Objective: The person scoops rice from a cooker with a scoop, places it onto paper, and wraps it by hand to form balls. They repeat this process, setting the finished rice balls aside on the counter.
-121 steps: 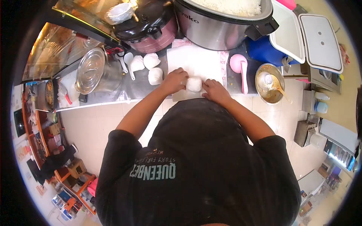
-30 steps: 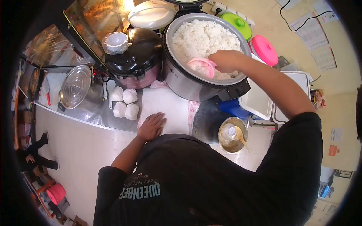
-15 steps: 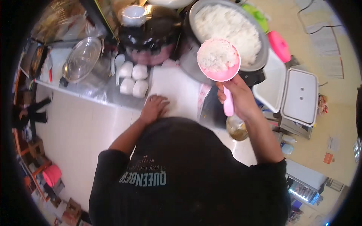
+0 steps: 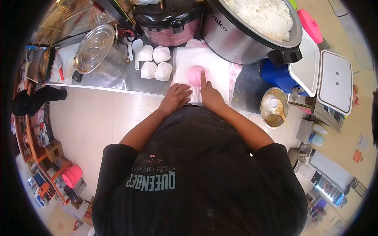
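Pink scoop (image 4: 193, 76) sits bowl-down on white paper (image 4: 219, 72) — right hand (image 4: 212, 97) grips it, finger extended, apparently for control; left hand (image 4: 176, 98), flat, empty, likely steadies the paper.

Scoop (image 4: 193, 76) on paper (image 4: 218, 59), bundles (image 4: 163, 72) left

Pink scoop (image 4: 193, 77) now upside down on paper (image 4: 217, 63)

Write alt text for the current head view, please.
A person's right hand rests its index finger on a pink scoop, domed side up on white paper, with the left hand beside it. Four white wrapped packets sit left on the counter; an open cooker of rice stands behind, right.
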Demonstrator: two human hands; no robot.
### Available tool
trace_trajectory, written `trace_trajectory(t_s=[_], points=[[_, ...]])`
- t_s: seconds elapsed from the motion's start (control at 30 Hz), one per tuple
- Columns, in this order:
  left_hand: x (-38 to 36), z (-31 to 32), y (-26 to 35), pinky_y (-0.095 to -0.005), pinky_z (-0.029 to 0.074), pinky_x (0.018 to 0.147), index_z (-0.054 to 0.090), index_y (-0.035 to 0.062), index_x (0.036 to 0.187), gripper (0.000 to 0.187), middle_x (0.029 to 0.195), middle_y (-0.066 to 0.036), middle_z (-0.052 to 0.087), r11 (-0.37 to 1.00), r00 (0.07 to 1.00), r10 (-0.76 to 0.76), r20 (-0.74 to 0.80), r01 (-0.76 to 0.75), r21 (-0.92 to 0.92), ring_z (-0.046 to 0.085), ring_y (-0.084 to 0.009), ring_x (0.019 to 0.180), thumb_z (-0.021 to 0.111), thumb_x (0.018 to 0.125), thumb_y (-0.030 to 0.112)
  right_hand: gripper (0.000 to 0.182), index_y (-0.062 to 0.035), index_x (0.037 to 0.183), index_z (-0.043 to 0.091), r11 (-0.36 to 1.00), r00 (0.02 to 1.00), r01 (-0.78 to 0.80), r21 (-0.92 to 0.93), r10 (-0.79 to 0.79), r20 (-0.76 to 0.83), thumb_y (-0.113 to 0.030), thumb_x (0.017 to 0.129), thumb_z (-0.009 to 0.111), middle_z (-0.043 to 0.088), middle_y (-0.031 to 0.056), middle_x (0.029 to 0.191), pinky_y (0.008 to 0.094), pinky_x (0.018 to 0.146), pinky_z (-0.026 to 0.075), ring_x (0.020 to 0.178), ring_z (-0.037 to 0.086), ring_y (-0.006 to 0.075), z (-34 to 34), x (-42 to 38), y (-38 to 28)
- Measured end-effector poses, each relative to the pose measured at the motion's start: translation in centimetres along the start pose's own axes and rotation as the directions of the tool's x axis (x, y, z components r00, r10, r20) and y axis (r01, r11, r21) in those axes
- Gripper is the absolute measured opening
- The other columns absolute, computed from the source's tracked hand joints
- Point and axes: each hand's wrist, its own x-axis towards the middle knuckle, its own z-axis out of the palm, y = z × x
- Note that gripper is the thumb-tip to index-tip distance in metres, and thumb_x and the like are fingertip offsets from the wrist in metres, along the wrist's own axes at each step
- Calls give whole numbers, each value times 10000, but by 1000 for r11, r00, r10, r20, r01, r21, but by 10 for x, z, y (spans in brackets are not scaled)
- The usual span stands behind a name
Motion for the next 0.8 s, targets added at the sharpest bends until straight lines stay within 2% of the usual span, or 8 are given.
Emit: trace_trajectory(t_s=[0.2, 0.23, 0.33, 0.43, 0.53, 0.63, 0.67, 0.8], points=[[2, -3, -2, -453, 432, 1073, 759, 123, 1172, 284, 1319, -62, 655, 999, 999, -28, -28, 27, -47, 581, -277, 1232, 767, 898, 200, 874, -102, 1672, -73, 917, 972, 120, 379, -31, -232, -151, 1045, 533, 682, 301, 903, 507, 755, 572, 789, 712, 444, -7, -6, 29], [3, -2, -4, -449, 441, 1051, 767, 125, 1146, 259, 1309, -56, 661, 998, 999, -30, -30, 28, -57, 591, -271, 1207, 766, 897, 198, 862, -113, 1673, -62, 884, 972, -8, 467, 117, -203, -169, 1048, 529, 705, 249, 807, 463, 749, 572, 759, 717, 393, -30, -18, 30], [8, 0, -13, -437, 451, 1003, 774, 127, 1075, 189, 1261, -37, 677, 999, 999, -12, -43, 9, -51, 615, -265, 1144, 761, 899, 193, 856, -136, 1685, 51, 921, 832, -39, 389, 245, -497, -214, 1031, 599, 705, 293, 996, 460, 758, 586, 758, 720, 403, -17, -28, 113], [20, 0, -20, -433, 445, 990, 776, 138, 1082, 200, 1220, -34, 692, 988, 989, -126, 72, 132, -82, 619, -280, 1144, 779, 895, 209, 907, -124, 1682, 89, 918, 848, -236, 319, 355, -394, -228, 987, 662, 662, 296, 1168, 528, 878, 552, 919, 692, 471, -22, -56, 152], [30, -29, -1, -431, 447, 985, 768, 126, 1039, 179, 1139, -45, 702, 986, 992, -75, 103, 89, -144, 622, -284, 1121, 794, 885, 213, 897, -128, 1660, 233, 968, 812, -230, 104, 250, -527, -216, 918, 730, 586, 270, 1367, 546, 1032, 474, 1166, 605, 493, -21, -71, 157], [17, -22, -18, -427, 454, 964, 739, 99, 968, 163, 1091, -53, 700, 981, 994, 88, 66, -75, -177, 622, -288, 1099, 807, 870, 209, 883, -146, 1591, 402, 960, 698, -120, -254, -101, -709, -210, 815, 819, 565, 232, 1390, 516, 1058, 433, 1223, 558, 451, -33, -78, 128], [14, -17, -21, -429, 455, 958, 730, 95, 952, 155, 1090, -54, 697, 977, 996, 74, 51, -62, -202, 620, -289, 1094, 806, 866, 199, 717, -152, 1460, 571, 971, 728, -41, -237, -134, -672, -214, 796, 835, 596, 200, 1372, 494, 1072, 418, 1262, 555, 403, -31, -76, 117], [16, -7, -28, -434, 464, 934, 709, 84, 914, 137, 1084, -57, 690, 978, 999, 41, 21, -35, -203, 620, -294, 1070, 801, 851, 164, 507, -136, 1271, 718, 945, 875, 327, -10, -307, -376, -261, 800, 859, 621, 129, 1399, 482, 1090, 442, 1296, 568, 341, -5, -60, 95]])
